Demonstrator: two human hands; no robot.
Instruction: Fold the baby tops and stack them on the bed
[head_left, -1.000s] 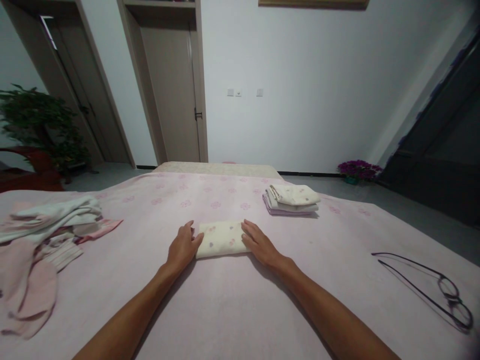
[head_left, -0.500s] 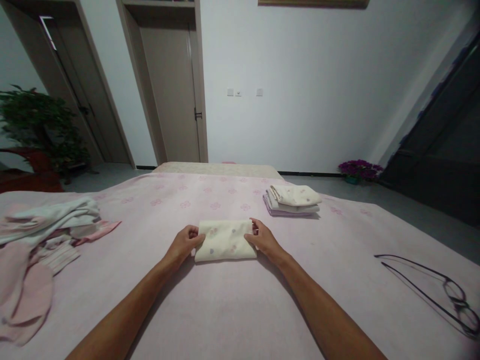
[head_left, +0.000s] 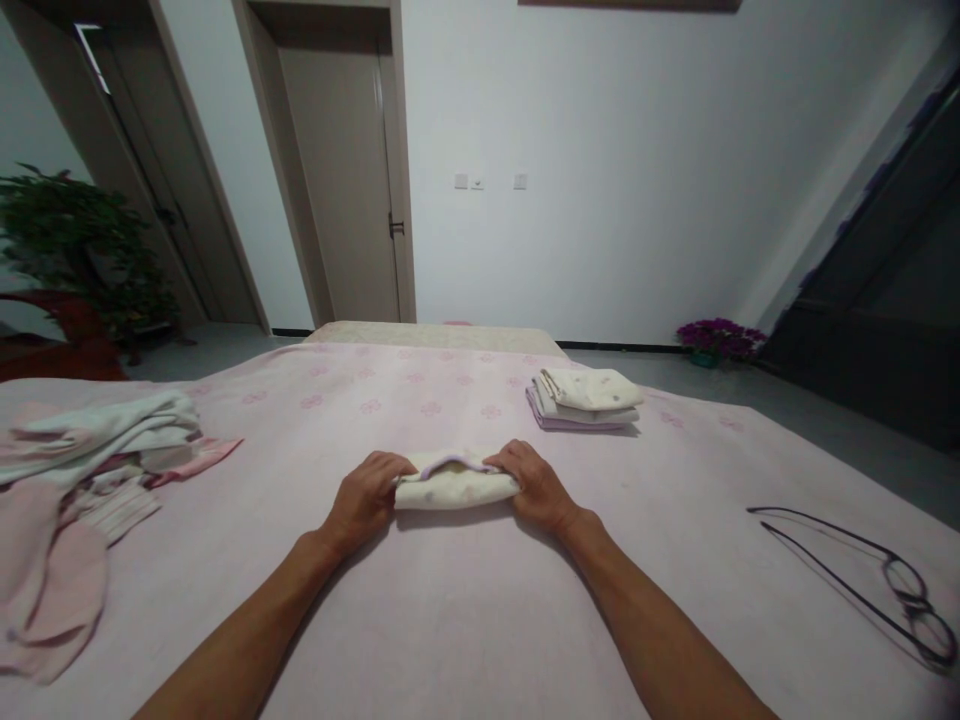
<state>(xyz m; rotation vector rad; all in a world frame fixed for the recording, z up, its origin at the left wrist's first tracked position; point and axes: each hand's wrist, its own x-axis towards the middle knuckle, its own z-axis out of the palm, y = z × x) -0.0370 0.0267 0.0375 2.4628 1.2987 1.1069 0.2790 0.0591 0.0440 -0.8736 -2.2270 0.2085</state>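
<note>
A cream cloth garment with small faded prints lies in the middle of the bed, bent into a narrow bundle with a lilac edge showing along its top. My left hand grips its left end, and my right hand has hold of the right end. Fingers of both hands are partly hidden behind and under the fabric. Beyond my right hand sits a stack of folded clothes, cream on top, with white and lilac layers below. Exactly what kind of garment I hold cannot be made out.
A loose heap of pink, white and striped clothes lies at the left. Black-framed glasses rest at the right on the pink flowered bedsheet. Past the bed are a door, a green plant and purple flowers.
The cream garment lay flat as a rectangle with fingertips at its sides. Now it is curled over into a narrower bundle, and both hands wrap its ends.
</note>
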